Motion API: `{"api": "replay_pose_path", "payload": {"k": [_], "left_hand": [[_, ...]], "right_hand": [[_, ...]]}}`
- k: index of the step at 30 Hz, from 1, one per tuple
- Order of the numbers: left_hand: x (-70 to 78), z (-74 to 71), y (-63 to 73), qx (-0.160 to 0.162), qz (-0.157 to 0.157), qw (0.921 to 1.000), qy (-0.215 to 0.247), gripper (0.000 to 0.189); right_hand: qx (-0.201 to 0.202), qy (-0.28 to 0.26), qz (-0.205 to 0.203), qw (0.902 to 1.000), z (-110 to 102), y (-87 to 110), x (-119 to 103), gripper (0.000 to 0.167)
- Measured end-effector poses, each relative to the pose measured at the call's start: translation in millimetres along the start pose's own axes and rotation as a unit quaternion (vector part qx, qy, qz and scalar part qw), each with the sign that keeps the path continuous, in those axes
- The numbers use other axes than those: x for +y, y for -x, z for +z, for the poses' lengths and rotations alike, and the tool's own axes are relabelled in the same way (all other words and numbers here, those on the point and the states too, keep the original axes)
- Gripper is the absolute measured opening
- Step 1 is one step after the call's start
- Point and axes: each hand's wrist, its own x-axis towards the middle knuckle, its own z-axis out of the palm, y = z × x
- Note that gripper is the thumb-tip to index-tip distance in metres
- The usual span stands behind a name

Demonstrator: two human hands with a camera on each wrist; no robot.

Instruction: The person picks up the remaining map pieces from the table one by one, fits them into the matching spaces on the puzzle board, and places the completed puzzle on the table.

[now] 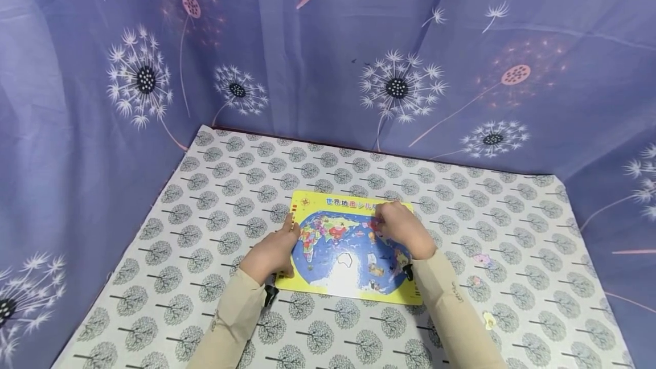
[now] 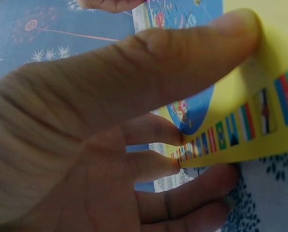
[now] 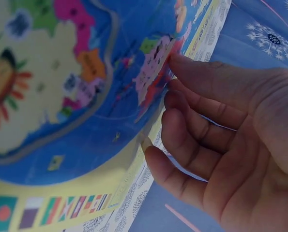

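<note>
A yellow-bordered world map puzzle board (image 1: 353, 296) lies on the cloth, with a blue map and Chinese title. My left hand (image 1: 271, 252) rests at its left edge; in the left wrist view the thumb (image 2: 197, 53) stretches over the yellow border, and two fingers touch the edge beside a row of flags. My right hand (image 1: 402, 226) is over the upper right part of the map. Its thumb and fingers pinch a pink, green and red puzzle piece (image 3: 153, 72), tilted against the map. An Australia-shaped outline (image 1: 344, 261) shows pale at the board's lower middle.
Right of the board, a pink piece (image 1: 482, 259), a small reddish piece (image 1: 476, 281) and a yellow piece (image 1: 489, 320) lie loose on the tree-print cloth (image 1: 215, 198). A purple dandelion curtain (image 1: 318, 73) hangs along the back and sides.
</note>
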Motion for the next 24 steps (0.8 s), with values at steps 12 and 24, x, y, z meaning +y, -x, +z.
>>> {"api": "replay_pose_path", "payload": {"k": [12,24], "left_hand": [[0.7,-0.1,1.3,-0.001,0.0,1.0,0.0,0.11],[2.5,-2.6,2.5,-0.003,-0.002,1.0,0.002,0.109]], "right_hand": [[0.004,-0.004,-0.02,0.9998,0.1,2.4,-2.2,0.006],[0.007,0.005,-0.035,0.9993,0.3,1.7,-1.7,0.005]]}}
